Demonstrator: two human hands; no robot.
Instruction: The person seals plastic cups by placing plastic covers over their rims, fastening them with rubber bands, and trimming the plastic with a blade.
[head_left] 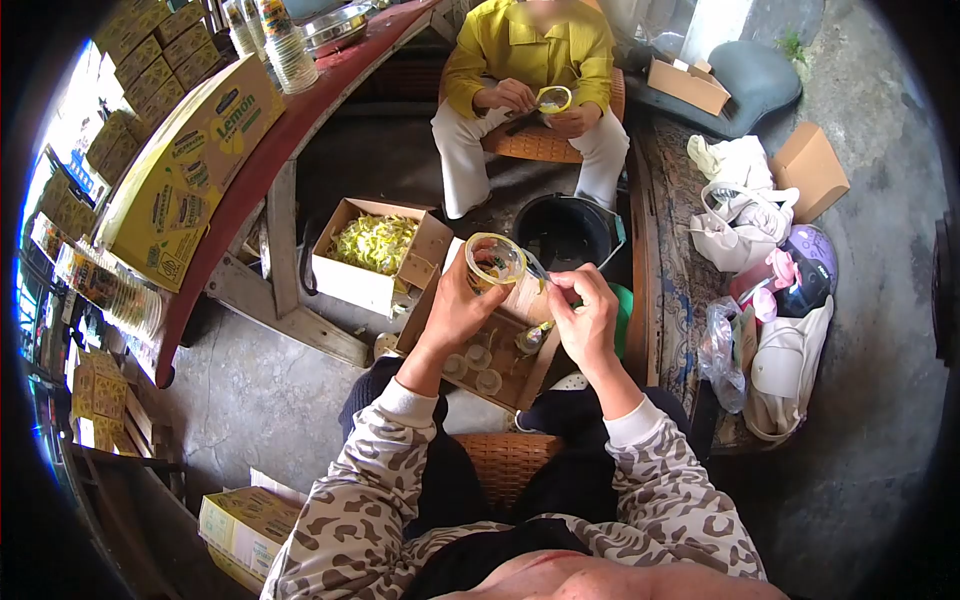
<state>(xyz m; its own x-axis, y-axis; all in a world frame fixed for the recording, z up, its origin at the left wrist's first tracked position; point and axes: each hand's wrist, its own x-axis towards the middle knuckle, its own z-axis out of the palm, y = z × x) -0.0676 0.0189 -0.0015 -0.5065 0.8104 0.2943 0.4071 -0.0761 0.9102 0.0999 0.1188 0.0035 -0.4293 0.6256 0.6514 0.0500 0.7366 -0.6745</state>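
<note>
My left hand [462, 312] is wrapped round a clear plastic cup [494, 262] with a yellow rim, its mouth tilted up toward me. Dark and coloured print shows through the cup's wall. At the cup's right side, my right hand [585, 312] pinches a thin, greyish strip-like thing [537, 268], too small to name for certain. Below both hands lies an open cardboard box [540, 375] holding several clear cups [480, 358] and a small bottle [533, 338] with a yellow-green part.
A box of yellow-green strips [372, 243] stands beyond my left hand, near a black bucket [562, 232]. Opposite sits a person in a yellow shirt [530, 50], holding another yellow-rimmed cup [553, 99]. A red-edged table [225, 190] runs along the left; bags [790, 365] lie right.
</note>
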